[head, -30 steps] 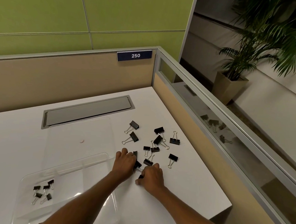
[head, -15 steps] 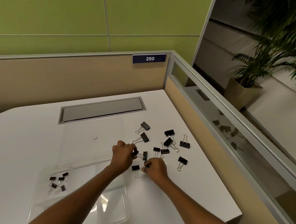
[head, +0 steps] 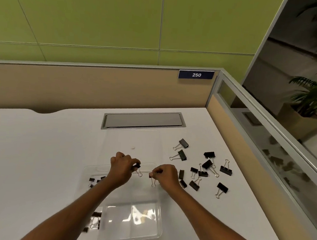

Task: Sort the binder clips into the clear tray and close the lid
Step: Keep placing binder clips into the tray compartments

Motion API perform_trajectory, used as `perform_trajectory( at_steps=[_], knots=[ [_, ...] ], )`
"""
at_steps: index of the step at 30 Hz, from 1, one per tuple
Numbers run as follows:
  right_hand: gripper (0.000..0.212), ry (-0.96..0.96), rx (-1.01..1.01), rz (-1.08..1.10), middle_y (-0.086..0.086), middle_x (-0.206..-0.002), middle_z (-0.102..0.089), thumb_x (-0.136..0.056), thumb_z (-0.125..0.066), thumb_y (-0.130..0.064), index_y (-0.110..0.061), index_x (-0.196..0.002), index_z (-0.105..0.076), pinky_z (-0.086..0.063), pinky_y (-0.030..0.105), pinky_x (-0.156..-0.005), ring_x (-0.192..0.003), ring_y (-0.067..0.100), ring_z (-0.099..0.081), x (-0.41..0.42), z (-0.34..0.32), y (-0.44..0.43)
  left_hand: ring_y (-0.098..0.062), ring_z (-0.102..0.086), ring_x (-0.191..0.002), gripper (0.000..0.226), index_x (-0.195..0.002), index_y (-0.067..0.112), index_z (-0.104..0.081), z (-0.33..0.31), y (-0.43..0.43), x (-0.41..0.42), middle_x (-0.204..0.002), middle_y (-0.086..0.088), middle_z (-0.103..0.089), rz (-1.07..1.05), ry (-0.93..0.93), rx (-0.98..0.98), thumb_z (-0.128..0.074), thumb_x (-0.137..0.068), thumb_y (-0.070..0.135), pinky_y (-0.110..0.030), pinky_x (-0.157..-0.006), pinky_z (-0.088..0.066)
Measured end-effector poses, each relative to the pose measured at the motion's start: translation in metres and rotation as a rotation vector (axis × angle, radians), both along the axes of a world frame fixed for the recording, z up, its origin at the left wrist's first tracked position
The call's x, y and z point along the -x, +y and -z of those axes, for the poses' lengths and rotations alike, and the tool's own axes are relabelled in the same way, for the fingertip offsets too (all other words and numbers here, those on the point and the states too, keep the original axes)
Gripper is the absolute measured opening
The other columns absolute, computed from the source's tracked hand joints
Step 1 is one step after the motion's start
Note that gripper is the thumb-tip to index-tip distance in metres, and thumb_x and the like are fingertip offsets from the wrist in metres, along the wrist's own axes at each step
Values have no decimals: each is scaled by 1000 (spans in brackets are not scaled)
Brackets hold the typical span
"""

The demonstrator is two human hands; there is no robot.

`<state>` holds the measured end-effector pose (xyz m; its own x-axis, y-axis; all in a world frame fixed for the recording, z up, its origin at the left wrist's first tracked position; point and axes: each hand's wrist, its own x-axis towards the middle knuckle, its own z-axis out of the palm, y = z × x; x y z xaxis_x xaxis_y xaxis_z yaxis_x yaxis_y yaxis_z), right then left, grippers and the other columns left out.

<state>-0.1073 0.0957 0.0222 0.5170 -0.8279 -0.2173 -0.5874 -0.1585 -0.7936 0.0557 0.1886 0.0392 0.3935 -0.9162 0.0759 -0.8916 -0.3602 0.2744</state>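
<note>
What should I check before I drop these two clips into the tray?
1. Left hand pinches the left-hand clip: ok.
2. Right hand pinches the right-hand clip: ok.
3. Lid open, flat behind the clear tray: ok.
4. Right compartment under each clip: cannot tell; the dividers barely show.
5. Ready to close: not ok; loose clips lie on the desk, right of the tray.

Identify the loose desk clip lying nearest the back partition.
The topmost clip, right of the clear lid; all others sit lower in the picture.
</note>
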Motion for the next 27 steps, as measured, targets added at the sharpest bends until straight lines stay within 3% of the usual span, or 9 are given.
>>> perform_trajectory(
  at_steps=[4,7,10,14,19,23,27],
  knots=[
    [28,10,15,-56,-9,-66,-69,-72,-77,-32,-34,-49,-62,-53,32,-73,-89,22,-62,-23,-2,12,-29,-41,-103,19,-108,35,-64,2,21,-16,-92,1,-63,-20,-32,-38,-55,-91,33,-34,-70,-19],
    [27,23,25,-98,-6,-67,-68,-75,-75,-32,-28,-51,-62,-49,28,-67,-85,22,-61,-39,1,19,-28,-41,-102,17,-105,34,-65,4,33,-24,-92,2,-63,-39,-42,-59,-57,-90,32,-34,-70,-19],
    [21,57,81,-149,3,-78,-66,-77,-72,-37,-29,-58,-66,-48,30,-66,-86,16,-56,-51,1,28,-27,-40,-104,14,-100,32,-67,6,43,-30,-91,4,-64,-53,-37,-107,-58,-89,31,-34,-72,-21],
    [10,88,185,-216,3,-95,-53,-80,-71,-35,-26,-82,-73,-46,25,-72,-87,16,-56,-62,0,39,-21,-38,-107,20,-102,27,-68,9,48,-35,-90,7,-69,-56,-35,-159,-64,-83,35,-33,-74,-20],
    [18,97,338,-291,1,-86,-56,-82,-69,-36,-22,-92,-75,-45,27,-81,-98,17,-44,-71,1,47,-19,-39,-109,22,-99,25,-69,16,50,-33,-89,7,-68,-19,-50,-163,-66,-81,37,-34,-76,-24],
    [19,137,491,-315,-1,-83,-64,-82,-69,-36,-22,-92,-76,-40,29,-79,-97,21,-40,-76,3,48,-20,-38,-116,26,-109,25,-66,15,50,-30,-101,4,-68,-55,-65,-133,-63,-84,22,-34,-82,-25],
    [19,171,525,-325,-1,-90,-61,-83,-66,-38,-24,-92,-75,-34,30,-82,-100,22,-38,-79,5,49,-23,-43,-111,26,-104,23,-68,13,52,-33,-95,3,-71,-94,-61,-49,-62,-83,9,-33,-75,-20]
  ],
)
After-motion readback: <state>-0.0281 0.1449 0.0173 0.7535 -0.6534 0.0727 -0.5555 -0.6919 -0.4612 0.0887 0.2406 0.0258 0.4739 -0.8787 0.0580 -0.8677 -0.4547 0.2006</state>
